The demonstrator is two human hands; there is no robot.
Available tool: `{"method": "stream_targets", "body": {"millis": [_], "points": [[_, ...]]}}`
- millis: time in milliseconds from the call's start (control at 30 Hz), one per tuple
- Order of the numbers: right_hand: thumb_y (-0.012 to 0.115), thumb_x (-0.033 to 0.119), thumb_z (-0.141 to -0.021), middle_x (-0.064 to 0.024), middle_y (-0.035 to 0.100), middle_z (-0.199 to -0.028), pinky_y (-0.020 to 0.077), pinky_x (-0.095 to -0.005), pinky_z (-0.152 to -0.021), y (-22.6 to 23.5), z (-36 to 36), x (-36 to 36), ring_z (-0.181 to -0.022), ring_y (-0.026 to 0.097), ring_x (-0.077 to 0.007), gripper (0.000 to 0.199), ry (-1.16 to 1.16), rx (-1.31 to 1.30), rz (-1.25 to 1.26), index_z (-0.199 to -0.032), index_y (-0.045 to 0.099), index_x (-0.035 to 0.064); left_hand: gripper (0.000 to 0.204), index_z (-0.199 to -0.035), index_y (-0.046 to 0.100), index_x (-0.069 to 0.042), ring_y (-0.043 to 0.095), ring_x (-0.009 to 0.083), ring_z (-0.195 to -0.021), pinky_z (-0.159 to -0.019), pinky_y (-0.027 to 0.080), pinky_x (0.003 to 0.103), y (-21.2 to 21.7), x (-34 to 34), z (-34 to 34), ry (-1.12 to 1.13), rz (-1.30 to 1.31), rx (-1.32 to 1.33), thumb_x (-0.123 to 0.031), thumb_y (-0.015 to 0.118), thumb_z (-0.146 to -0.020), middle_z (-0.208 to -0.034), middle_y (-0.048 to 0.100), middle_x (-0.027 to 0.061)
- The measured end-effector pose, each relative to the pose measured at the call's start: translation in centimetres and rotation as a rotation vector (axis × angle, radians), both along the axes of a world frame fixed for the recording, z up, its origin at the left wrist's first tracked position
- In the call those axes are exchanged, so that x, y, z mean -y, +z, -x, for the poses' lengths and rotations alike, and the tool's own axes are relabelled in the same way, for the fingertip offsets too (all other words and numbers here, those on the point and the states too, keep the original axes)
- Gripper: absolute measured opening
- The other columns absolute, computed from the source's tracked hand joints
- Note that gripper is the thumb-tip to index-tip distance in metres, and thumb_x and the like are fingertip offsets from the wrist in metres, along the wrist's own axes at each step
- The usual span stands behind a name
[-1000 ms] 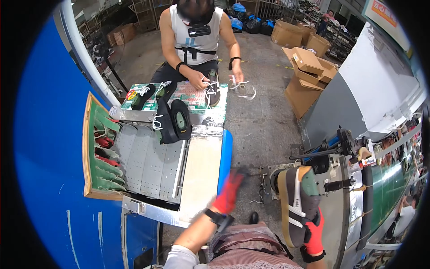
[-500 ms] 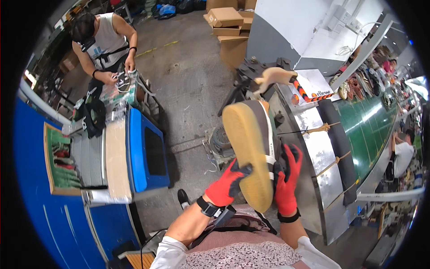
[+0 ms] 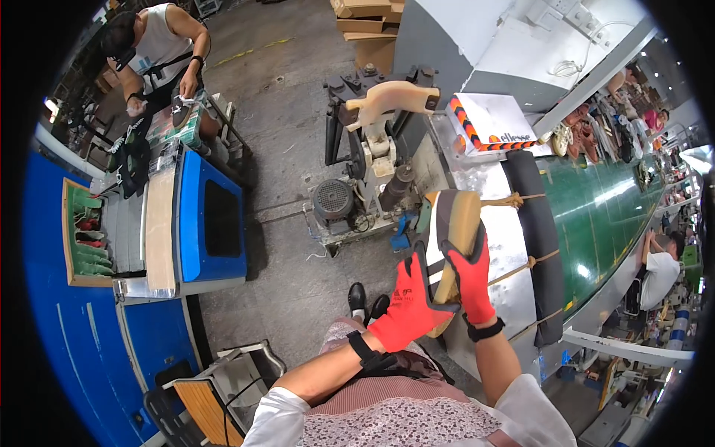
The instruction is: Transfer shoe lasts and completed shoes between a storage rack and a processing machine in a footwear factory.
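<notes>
Both my hands, in red gloves with black palms and fingers, grip one shoe (image 3: 466, 217). It has a thick tan gum sole and a dark grey-brown upper with white bands. The shoe is tilted on its side, its sole facing right and its far end pointing away from me. My left hand (image 3: 410, 304) is closed round the upper and the near end, the thumb along the side. My right hand (image 3: 472, 281) presses its fingers on the sole from the right. The gloves hide part of the shoe's near half.
A metal-topped bench with a dark padded roll (image 3: 538, 253) stands on the right, beside a green conveyor belt (image 3: 596, 216). Ahead is a machine with a motor (image 3: 333, 200) and a curved tan pad (image 3: 395, 100). A blue-sided machine (image 3: 212, 216) and a co-worker (image 3: 167, 45) are at left.
The shoe has turned from sole facing me to lying on its side, and has moved slightly right. My left hand has shifted from the sole's edge to the upper. The view has swung right.
</notes>
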State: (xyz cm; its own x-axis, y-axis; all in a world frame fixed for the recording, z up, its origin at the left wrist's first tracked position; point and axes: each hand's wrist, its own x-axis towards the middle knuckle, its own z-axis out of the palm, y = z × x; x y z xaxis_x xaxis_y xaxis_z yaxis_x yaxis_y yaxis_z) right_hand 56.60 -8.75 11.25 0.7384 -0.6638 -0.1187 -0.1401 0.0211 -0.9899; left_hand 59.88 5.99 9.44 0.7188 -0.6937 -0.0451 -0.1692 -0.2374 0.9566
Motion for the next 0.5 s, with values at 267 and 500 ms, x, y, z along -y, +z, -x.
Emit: {"method": "stream_targets", "body": {"millis": [267, 500], "points": [[0.08, 0.031, -0.077, -0.0223, 0.061, -0.128, 0.046, -0.0414, -0.101, -0.5, -10.2, 5.3, -0.12, 0.059, -0.0365, 0.09, 0.172, -0.123, 0.532, -0.147, 0.035, -0.0008, 0.108, -0.149, 0.027, -0.005, 0.039, 0.0431, -0.131, -0.109, 0.037, 0.049, -2.9, 5.1, -6.5, 0.274, 0.165, -0.163, -0.028, 0.089, -0.064, -0.141, 0.041, 0.0242], [0.08, 0.041, -0.074, -0.0249, 0.06, -0.127, 0.048, -0.0464, -0.097, 2.1, -14.0, 4.8, -0.116, 0.06, -0.0403, 0.1, 0.349, -0.418, 1.004, -0.148, 0.03, -0.0056, 0.121, -0.156, 0.005, 0.0, 0.043, 0.0329, -0.134, -0.109, 0.038, 0.04, -3.6, 5.7, -7.9, 0.178, 0.334, -0.808, -0.031, 0.087, -0.072, -0.153, 0.03, 0.0223]]}}
